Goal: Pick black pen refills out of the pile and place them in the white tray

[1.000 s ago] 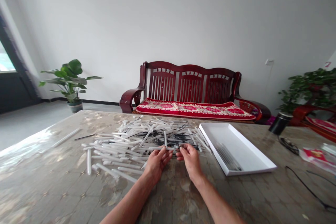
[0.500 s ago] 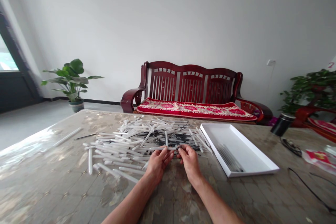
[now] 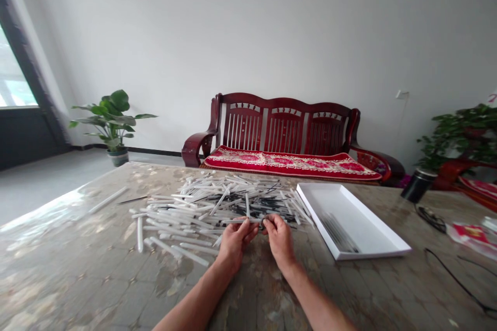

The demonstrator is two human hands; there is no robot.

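Fingers [image 3: 244, 225] of my left hand [image 3: 232, 245] pinch a white stick [image 3: 232, 221], my right hand [image 3: 281, 242] a dark bit [image 3: 262, 224]; a red sofa [image 3: 284, 132] stands behind the shiny surface [image 3: 256, 289].

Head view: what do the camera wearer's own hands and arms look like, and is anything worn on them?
The left hand and right hand are ungloved. The left forearm and right forearm are uncovered as far as the picture shows, with no sleeve, watch or bracelet visible. Fingers are too small to rule out a ring.
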